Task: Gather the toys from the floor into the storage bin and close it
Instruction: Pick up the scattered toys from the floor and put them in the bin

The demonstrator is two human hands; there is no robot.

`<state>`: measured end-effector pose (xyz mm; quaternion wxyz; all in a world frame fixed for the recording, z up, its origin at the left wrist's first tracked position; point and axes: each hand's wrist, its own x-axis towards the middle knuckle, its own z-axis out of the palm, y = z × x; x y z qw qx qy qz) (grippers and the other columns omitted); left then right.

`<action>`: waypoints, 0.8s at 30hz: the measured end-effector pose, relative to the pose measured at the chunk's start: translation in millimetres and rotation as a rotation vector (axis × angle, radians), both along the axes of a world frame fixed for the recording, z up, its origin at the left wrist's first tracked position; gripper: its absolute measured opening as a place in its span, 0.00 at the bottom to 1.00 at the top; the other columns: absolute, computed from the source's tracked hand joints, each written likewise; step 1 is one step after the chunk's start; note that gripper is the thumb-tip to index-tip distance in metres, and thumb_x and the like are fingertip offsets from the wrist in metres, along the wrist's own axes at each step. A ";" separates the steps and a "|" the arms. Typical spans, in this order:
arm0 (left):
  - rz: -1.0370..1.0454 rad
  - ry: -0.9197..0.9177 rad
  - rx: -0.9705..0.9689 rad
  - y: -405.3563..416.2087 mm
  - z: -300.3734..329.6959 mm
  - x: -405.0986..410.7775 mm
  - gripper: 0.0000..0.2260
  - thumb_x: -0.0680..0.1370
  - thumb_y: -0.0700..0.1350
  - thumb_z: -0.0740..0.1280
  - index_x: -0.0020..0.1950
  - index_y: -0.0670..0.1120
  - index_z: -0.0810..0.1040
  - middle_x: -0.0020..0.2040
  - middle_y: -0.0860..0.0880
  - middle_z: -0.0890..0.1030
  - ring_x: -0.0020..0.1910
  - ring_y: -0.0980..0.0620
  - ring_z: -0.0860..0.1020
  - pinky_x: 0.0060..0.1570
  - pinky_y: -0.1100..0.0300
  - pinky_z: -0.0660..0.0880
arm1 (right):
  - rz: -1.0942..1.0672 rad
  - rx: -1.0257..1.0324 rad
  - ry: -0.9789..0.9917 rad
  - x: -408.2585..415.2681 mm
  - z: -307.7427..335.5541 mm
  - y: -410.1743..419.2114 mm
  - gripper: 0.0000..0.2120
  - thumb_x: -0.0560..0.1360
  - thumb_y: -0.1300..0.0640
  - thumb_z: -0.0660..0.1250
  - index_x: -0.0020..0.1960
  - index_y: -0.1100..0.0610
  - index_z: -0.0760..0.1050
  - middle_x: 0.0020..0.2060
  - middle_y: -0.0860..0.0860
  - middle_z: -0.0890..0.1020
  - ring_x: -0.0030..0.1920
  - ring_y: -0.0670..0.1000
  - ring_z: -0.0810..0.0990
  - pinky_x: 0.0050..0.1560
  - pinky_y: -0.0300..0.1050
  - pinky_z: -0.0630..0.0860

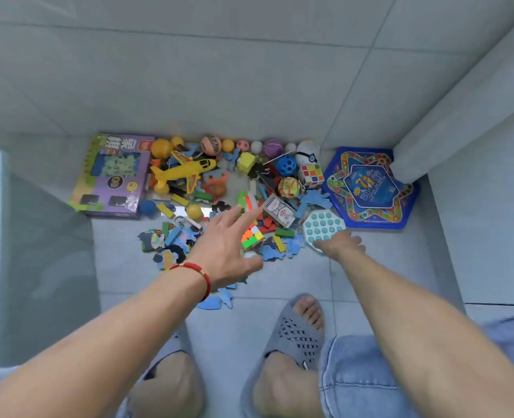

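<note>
We see the left hand [225, 251] spread, grasping nothing; the right hand [340, 244] grasps the round white-and-teal silicone bubble toy [323, 226].

Grey slippers [298, 336], blue jeans [361, 375] and a red bracelet [200, 271] above the grey tiled floor [219, 70].

Yellow plane [183, 173] with orange trim beside the purple box [111, 176]; farther from that box, a white board [323, 226] with teal dots and a blue star-patterned game box [370, 188].
</note>
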<state>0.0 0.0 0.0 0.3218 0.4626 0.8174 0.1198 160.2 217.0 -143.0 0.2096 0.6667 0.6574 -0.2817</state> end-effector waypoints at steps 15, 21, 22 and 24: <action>0.400 -0.136 -0.191 2.6 -19.1 3.2 0.28 0.77 0.49 0.65 0.76 0.52 0.63 0.70 0.45 0.73 0.56 0.43 0.78 0.50 0.54 0.78 | -0.058 0.321 0.188 19.6 -48.8 -16.9 0.48 0.64 0.38 0.79 0.70 0.65 0.63 0.64 0.63 0.69 0.66 0.63 0.66 0.59 0.60 0.73; 0.427 -0.187 -0.136 -14.2 7.7 8.2 0.24 0.78 0.49 0.64 0.74 0.52 0.66 0.68 0.46 0.74 0.43 0.53 0.79 0.36 0.62 0.75 | -0.251 0.391 0.307 36.0 11.2 -31.4 0.44 0.63 0.35 0.77 0.66 0.64 0.71 0.59 0.64 0.75 0.62 0.64 0.72 0.61 0.56 0.73; 0.445 -0.211 -0.131 -17.6 13.9 8.4 0.24 0.78 0.49 0.64 0.74 0.52 0.66 0.66 0.46 0.75 0.42 0.55 0.78 0.36 0.62 0.75 | -0.292 0.405 0.354 34.1 27.5 -37.9 0.43 0.62 0.33 0.76 0.64 0.63 0.73 0.57 0.63 0.77 0.60 0.64 0.74 0.60 0.56 0.75; 0.533 -0.301 -0.106 -23.1 26.2 6.2 0.23 0.78 0.51 0.65 0.73 0.50 0.68 0.57 0.49 0.78 0.42 0.55 0.79 0.42 0.58 0.80 | -0.304 0.389 0.507 16.3 62.1 -57.5 0.39 0.63 0.31 0.74 0.59 0.60 0.77 0.51 0.56 0.80 0.52 0.57 0.78 0.52 0.52 0.79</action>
